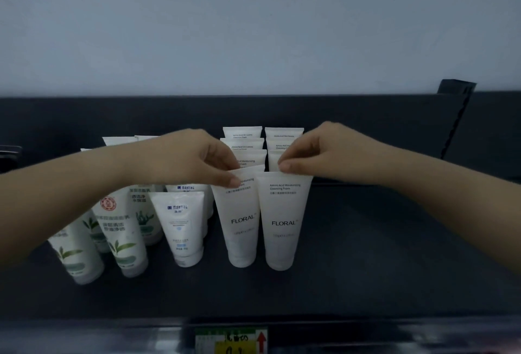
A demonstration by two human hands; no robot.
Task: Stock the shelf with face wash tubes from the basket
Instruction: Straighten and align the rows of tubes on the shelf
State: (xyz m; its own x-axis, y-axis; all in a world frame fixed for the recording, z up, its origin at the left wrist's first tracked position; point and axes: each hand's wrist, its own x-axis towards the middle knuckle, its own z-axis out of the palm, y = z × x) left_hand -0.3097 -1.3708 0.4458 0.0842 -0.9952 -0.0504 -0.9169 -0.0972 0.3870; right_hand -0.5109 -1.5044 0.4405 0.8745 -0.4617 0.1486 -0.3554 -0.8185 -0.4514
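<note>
At the bottom edge of the frame a green and yellow price label (231, 341) sits on the front rail of the dark shelf (366, 269). Just beyond it, in the centre, two white FLORAL face wash tubes stand cap down side by side, nearly touching. The left hand (191, 156) pinches the flat top seam of the left FLORAL tube (242, 224) between thumb and fingertips; this tube leans slightly. The right hand (318, 150) pinches the top seam of the right FLORAL tube (283, 224) in the same way. To the left of centre stand a white MANTING tube (181, 226) and green-leaf tubes (124, 241), partly under the left forearm. Behind the two held tubes, more white tubes (242, 132) line up in two rows toward the shelf's dark back panel (84, 117). A pale wall (253, 15) fills the upper frame.
</note>
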